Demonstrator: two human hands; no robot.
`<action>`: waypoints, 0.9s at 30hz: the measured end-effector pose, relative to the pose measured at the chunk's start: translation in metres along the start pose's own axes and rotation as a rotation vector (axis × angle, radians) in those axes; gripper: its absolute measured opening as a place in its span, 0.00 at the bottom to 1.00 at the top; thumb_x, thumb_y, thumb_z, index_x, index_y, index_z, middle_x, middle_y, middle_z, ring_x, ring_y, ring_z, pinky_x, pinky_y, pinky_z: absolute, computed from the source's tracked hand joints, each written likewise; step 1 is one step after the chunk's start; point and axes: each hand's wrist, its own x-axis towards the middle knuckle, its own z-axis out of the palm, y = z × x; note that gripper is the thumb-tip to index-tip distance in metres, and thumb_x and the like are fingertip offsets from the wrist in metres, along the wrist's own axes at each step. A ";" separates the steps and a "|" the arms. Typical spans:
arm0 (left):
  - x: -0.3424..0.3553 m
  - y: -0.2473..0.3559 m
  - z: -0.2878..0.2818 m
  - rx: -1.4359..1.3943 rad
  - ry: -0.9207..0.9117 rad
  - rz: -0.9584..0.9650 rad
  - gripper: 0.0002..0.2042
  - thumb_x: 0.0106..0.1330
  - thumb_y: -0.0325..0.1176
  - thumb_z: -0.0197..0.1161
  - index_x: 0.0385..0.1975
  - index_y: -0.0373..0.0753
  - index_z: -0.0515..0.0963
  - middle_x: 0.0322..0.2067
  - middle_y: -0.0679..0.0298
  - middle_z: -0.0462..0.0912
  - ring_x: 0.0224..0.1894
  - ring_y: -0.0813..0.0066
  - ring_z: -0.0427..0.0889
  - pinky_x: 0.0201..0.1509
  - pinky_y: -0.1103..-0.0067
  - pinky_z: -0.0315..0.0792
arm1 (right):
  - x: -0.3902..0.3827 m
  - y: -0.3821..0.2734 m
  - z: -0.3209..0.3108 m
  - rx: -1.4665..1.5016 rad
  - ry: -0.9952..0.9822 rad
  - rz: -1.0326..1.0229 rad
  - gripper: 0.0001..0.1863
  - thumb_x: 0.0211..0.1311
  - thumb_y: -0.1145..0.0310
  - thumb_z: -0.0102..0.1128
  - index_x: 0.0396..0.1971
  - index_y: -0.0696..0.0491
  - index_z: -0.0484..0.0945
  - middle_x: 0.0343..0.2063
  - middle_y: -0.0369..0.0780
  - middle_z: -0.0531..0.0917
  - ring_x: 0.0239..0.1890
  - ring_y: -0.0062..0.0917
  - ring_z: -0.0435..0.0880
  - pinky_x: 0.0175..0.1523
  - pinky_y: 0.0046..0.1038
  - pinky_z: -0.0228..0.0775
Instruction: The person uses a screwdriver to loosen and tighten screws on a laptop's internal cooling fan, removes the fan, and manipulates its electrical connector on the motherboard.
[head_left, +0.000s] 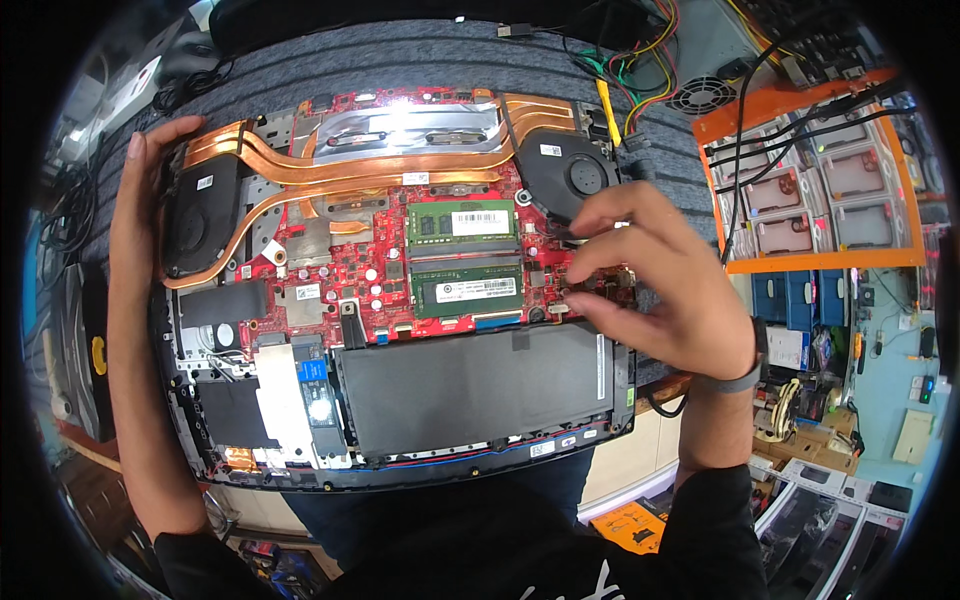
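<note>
The right hand (665, 285) is partly open above the right side of the red circuit board (380, 290), fingers curled, a gap between thumb and index fingertip; it has hold of nothing visible. The left hand (145, 175) lies extended along the left edge of the opened laptop base (400, 483); whether it grips the edge cannot be told.

The base is in front of the person, interior facing up. Two green memory modules, upper (460, 222) and lower (466, 290), sit mid-board, left of the right hand. Copper heat pipes (330, 170) run between the left fan (198, 220) and the right fan (570, 178). A black battery (470, 390) occupies the lower section.

Beyond the base extends the ribbed grey mat (270, 75). An orange-framed rack (730, 266) stands at right.
</note>
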 end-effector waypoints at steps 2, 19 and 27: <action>-0.001 0.001 0.000 -0.002 0.010 -0.006 0.33 0.84 0.58 0.40 0.63 0.33 0.77 0.60 0.54 0.79 0.65 0.67 0.76 0.75 0.72 0.64 | -0.005 -0.002 -0.018 0.044 0.115 -0.010 0.14 0.53 0.72 0.79 0.38 0.55 0.83 0.43 0.43 0.82 0.44 0.34 0.83 0.49 0.32 0.74; -0.085 0.150 0.176 0.642 -0.620 0.452 0.15 0.52 0.32 0.81 0.39 0.39 0.86 0.35 0.63 0.81 0.39 0.63 0.79 0.48 0.69 0.69 | -0.087 0.035 -0.012 0.236 0.570 0.252 0.04 0.65 0.79 0.68 0.35 0.60 0.81 0.33 0.41 0.85 0.37 0.26 0.81 0.45 0.26 0.71; -0.088 0.141 0.217 0.665 -0.612 0.336 0.10 0.60 0.31 0.78 0.38 0.40 0.86 0.36 0.65 0.79 0.41 0.64 0.79 0.49 0.70 0.70 | -0.084 0.036 -0.004 0.302 0.475 0.220 0.04 0.65 0.76 0.71 0.35 0.58 0.83 0.32 0.37 0.85 0.32 0.20 0.78 0.37 0.23 0.65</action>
